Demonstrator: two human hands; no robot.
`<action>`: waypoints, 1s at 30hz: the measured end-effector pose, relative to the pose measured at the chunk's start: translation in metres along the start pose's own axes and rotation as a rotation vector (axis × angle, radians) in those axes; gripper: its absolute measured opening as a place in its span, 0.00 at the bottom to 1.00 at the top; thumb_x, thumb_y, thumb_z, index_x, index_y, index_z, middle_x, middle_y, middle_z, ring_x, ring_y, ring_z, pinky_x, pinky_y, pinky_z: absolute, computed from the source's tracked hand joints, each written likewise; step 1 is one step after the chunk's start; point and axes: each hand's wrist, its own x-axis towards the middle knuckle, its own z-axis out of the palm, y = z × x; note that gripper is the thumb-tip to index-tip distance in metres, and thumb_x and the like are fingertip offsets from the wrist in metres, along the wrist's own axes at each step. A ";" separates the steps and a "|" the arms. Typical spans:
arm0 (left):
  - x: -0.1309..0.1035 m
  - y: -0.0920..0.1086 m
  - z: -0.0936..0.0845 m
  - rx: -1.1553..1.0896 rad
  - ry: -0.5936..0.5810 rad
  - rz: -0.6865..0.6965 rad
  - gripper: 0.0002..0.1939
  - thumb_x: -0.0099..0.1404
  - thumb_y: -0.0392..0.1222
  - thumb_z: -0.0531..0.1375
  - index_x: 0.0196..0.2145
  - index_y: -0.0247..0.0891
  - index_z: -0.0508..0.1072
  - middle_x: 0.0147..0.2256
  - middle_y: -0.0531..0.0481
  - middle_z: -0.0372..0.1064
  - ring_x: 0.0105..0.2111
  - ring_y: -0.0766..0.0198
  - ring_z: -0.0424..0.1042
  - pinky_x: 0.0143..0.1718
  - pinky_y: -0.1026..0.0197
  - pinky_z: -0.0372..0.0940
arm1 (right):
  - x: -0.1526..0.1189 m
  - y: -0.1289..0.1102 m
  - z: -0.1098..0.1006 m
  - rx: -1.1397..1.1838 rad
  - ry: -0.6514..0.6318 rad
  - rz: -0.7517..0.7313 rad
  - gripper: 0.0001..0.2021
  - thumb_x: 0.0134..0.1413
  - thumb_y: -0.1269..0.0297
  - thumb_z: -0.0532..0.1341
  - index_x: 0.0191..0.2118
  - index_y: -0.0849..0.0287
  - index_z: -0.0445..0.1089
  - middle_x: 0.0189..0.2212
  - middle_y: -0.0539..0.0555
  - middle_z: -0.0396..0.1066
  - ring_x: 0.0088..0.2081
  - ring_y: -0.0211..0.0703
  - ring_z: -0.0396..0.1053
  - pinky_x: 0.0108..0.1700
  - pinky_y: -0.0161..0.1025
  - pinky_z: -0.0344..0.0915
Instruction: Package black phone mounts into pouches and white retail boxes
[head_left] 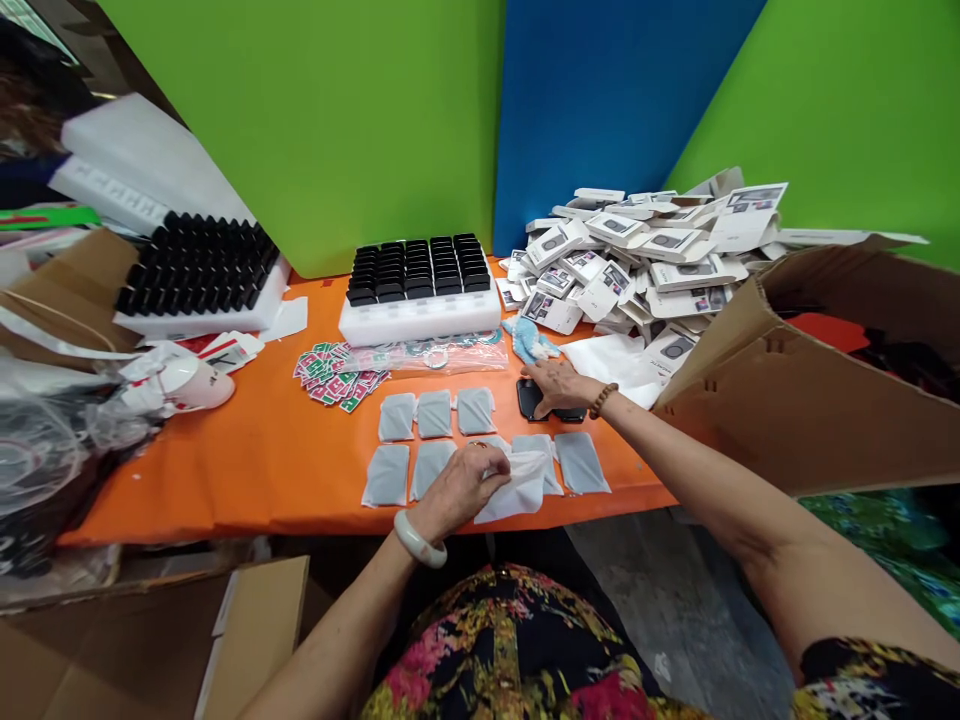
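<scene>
My left hand (466,482) pinches the edge of a thin white pouch (517,488) near the table's front edge. Over to the right, my right hand (559,388) has its thumb and fingers on a flat black square device (529,399); the hand hides part of it. Another dark piece (574,414) lies beside it. Wrapped flat squares, grey through their thin white pouches, lie in two rows, among them one at the front left (387,475) and one at the front right (582,463). The white pouch partly covers a wrapped square (538,455).
A white foam tray (420,320) of black devices stands at the back, another (202,322) at left. Printed cards (337,375), a blue cloth (531,340) and a heap of white boxes (622,255) lie about. An open carton (810,400) stands right, a white cap-like object (191,383) left.
</scene>
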 end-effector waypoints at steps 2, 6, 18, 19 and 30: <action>0.001 -0.001 -0.002 0.001 0.001 -0.004 0.05 0.56 0.35 0.61 0.27 0.42 0.77 0.30 0.48 0.75 0.33 0.57 0.69 0.39 0.59 0.58 | 0.008 0.000 -0.004 -0.034 -0.043 0.011 0.29 0.27 0.59 0.74 0.40 0.58 0.67 0.40 0.61 0.67 0.44 0.60 0.64 0.43 0.48 0.58; 0.003 -0.003 -0.003 -0.065 0.029 -0.001 0.04 0.55 0.36 0.62 0.28 0.43 0.77 0.30 0.48 0.75 0.34 0.57 0.70 0.41 0.59 0.59 | 0.010 0.001 -0.013 -0.003 -0.010 -0.003 0.23 0.28 0.60 0.74 0.32 0.57 0.65 0.34 0.57 0.67 0.39 0.53 0.63 0.39 0.43 0.57; 0.004 0.011 0.004 -0.086 0.039 0.011 0.04 0.56 0.36 0.63 0.27 0.43 0.78 0.31 0.48 0.75 0.35 0.56 0.70 0.43 0.58 0.60 | -0.084 -0.065 -0.022 1.081 0.363 -0.035 0.14 0.45 0.58 0.66 0.31 0.57 0.61 0.26 0.46 0.62 0.28 0.36 0.61 0.31 0.36 0.60; 0.004 0.016 0.004 -0.087 0.045 0.011 0.04 0.56 0.37 0.63 0.26 0.42 0.78 0.31 0.48 0.75 0.35 0.56 0.70 0.42 0.59 0.60 | -0.091 -0.071 -0.020 1.094 0.394 -0.045 0.14 0.45 0.58 0.66 0.30 0.57 0.61 0.27 0.46 0.62 0.30 0.36 0.61 0.33 0.37 0.61; -0.002 0.058 0.016 -0.074 0.191 0.082 0.05 0.59 0.35 0.62 0.28 0.42 0.78 0.38 0.46 0.76 0.45 0.54 0.72 0.49 0.57 0.60 | -0.128 -0.100 0.003 1.157 0.537 -0.004 0.10 0.47 0.59 0.66 0.31 0.57 0.66 0.28 0.47 0.66 0.33 0.39 0.64 0.38 0.40 0.63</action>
